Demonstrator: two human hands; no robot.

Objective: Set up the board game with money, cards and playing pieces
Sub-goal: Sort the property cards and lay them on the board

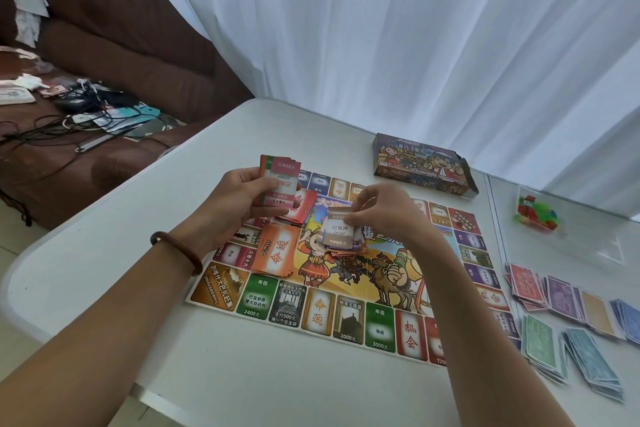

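Left hand (242, 199) fingers gripping card stack (280, 180), right hand (386, 215) fingers pinching card (341, 232), clear bag (523, 192) holding coloured pieces (535, 215)

A brown leather sofa (138, 45) stands left of the white folding table (242, 135) — black cables (93, 97) and a paper booklet (15, 95) lie on its seat. White curtains (381, 28) hang behind.

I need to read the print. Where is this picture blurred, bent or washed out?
Head view: money piles at the right edge are smeared, the bag of pieces too; the table edge bows, wide-angle distortion; the curtain is backlit; the board and the cards in the left hand read sharp.
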